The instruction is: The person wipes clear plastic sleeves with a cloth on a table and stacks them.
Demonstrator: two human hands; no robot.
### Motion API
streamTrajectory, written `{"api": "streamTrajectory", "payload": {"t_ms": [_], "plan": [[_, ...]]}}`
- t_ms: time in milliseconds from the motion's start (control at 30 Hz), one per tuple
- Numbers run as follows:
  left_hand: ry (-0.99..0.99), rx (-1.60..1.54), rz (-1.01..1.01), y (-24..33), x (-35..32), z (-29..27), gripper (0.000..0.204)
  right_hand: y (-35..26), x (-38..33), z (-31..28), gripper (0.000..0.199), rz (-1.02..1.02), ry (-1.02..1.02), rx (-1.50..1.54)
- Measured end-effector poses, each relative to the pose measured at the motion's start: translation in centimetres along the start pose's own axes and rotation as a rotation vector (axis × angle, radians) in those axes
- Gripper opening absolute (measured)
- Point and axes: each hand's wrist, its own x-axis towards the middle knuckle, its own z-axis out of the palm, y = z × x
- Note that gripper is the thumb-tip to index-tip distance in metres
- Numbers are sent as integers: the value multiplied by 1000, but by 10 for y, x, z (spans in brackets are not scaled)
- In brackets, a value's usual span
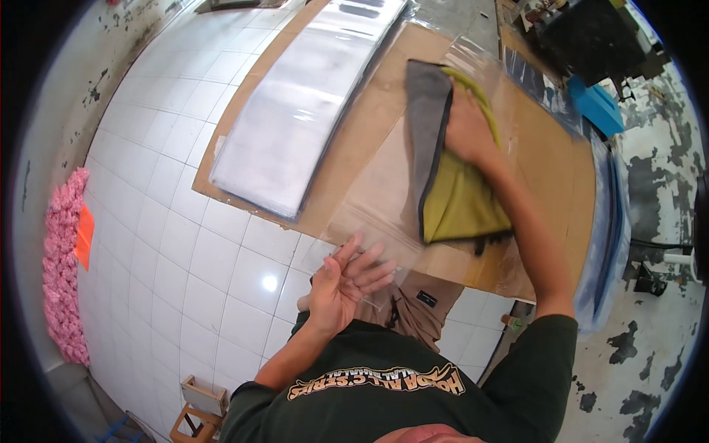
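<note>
My right hand rests on the upper part of a two-sided cloth, yellow-green and grey with a dark edge, its fingers bent and partly lost in the folds. The cloth lies over a clear plastic sheet on the cardboard. Near the front edge my left hand is palm up, with fingers spread and slightly blurred. It looks free of any object, close to the near end of the clear sheet; whether it touches the film I cannot tell.
A stack of long clear plastic sheets lies on the cardboard's left side. More plastic sheets hang over the right edge. A blue box-like object and dark equipment stand at the far right. Pink bundled material is by the left wall.
</note>
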Motion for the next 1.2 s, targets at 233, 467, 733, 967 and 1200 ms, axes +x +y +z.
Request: {"api": "streamTrajectory", "payload": {"t_ms": [233,467,733,967,1200], "plan": [[71,15,35,21,-7,3,62,32,28,-29,38,292,-116,484],[100,440,-87,42,-41,-8,57,-115,-65,-68,66,-242,-285,222],[144,484,-187,56,-70,-20,56,-67,-18,-33,69,-71,-266,-2],[225,445,-163,55,-74,-17,64,71,54,18,61,203,-56,67],[195,387,-159,53,-65,-14,62,81,72,-8,43,250,-151,32]]}}
